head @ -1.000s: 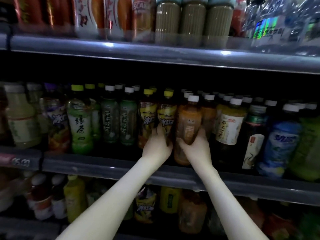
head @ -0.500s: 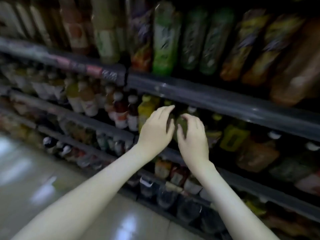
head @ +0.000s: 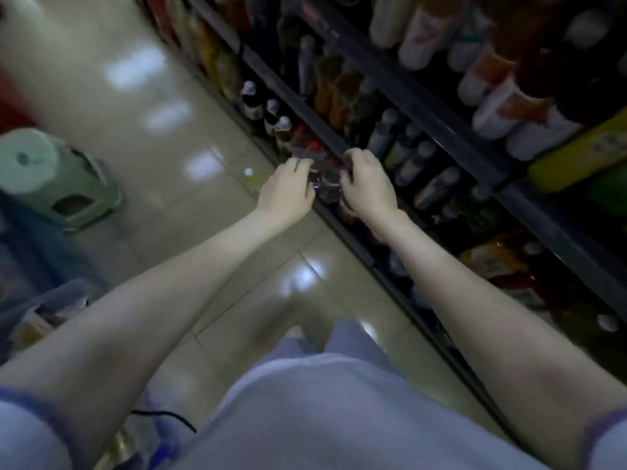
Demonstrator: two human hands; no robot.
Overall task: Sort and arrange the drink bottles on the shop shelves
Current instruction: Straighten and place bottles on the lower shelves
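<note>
1 green plastic stool is sitting on the glossy tiled floor at far L, well apart from the shelving. Below it sth blue is showing, too blurred to name.

Along the btm shelf, 3 dark bottles w/ white caps are standing in a row, just beyond the hands.

The L hand is reaching down to that shelf. Its fingers are bent and lying against the L side of the clear red-capped bottles. 2 red caps are showing plainly, a 3rd maybe. These bottles are standing at the shelf's front edge, btwn the 2 hands.

The R hand is curling tighter against their R side, knuckles up. Blur is hiding the fingertips, so can't tell if either hand is actually gripping a bottle.

A dark shelf rail is overhanging the row and ending right at the R hand's knuckles, crowding the space above the caps. More bottles are packing in close behind.

Further R, higher shelves are carrying pale bottles, too smeared to count. 1 yellow strip is running along a shelf edge at far R.
</note>
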